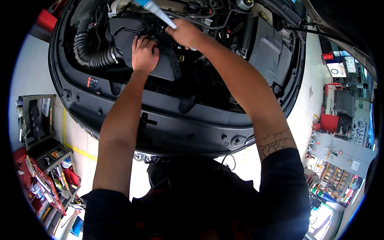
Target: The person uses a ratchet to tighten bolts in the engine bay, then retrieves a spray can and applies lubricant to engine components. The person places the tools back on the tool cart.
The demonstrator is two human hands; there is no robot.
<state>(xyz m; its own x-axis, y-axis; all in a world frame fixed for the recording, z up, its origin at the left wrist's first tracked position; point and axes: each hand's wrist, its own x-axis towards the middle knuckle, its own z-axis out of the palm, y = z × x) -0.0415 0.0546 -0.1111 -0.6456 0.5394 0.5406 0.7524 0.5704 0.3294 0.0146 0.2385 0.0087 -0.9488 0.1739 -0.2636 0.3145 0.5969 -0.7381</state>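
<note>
My left hand (145,55) rests on a black plastic air filter box (165,66) in the engine bay, fingers slightly bent and apart. It lies on the box without wrapping round anything. Farther right, my right hand (185,33) is closed near the narrow end of a tapered blue-and-white tool (159,15). The tool slants up to the left over the engine, and its blue end runs out at the top edge. It is blurred, so its exact kind is unclear. A ribbed black air intake hose (89,56) joins the box on the left.
The car's black front panel (176,120) curves between me and the engine. A black rectangular cover (270,50) and a fluid cap (264,15) are at the right. Tool carts (60,172) stand at lower left; a grey workbench (340,150) and parts bins (335,178) are at right.
</note>
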